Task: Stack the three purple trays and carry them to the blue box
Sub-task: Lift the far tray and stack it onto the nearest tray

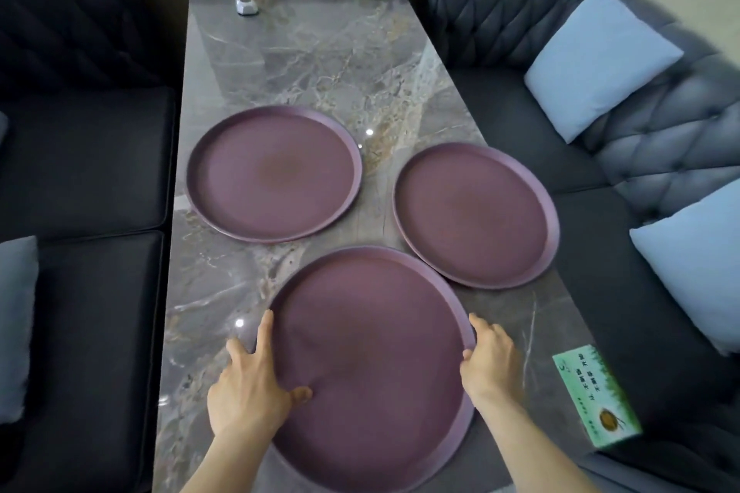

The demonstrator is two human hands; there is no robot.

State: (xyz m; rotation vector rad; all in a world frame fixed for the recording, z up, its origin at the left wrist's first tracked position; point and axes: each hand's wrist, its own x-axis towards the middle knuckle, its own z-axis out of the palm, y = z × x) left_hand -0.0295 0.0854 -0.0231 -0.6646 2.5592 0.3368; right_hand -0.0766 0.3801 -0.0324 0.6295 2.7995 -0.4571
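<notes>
**Clerk:** Item one, the trays. Where do they lie?

**Me:** Three purple trays, all flat on the desk (320, 64), none stacked yet. Near tray (372, 364) at the desk's near edge, between my hands. Left tray (274, 174) toward the left edge, further up. Right tray (476, 214) at the right edge, its rim overhanging a little and just beside the near tray's rim; whether those two touch I cannot tell.

**Clerk:** Item two, the grip.

**Me:** Left hand (248, 392) clasps the near tray's left rim, thumb on the tray's face, fingers spread outside the rim. Right hand (490, 356) is curled over the right rim. Both are closed on that one tray. Whether it has left the desk I cannot tell.

**Clerk:** Which relation governs the next move?

**Me:** The trays are round, so no long axis matters. From my grip, one tray lies ahead and left, the other ahead and right. The right tray is the nearer of the two, closest to my right hand. I judge the held tray must rise clear of a rim before it goes onto either.

**Clerk:** Anything hidden?

**Me:** The blue box is not in view. The near tray's closest rim is cut off at the bottom. My fingers under the rims are hidden. A green carton (596, 396) sits at the near right corner.
</notes>
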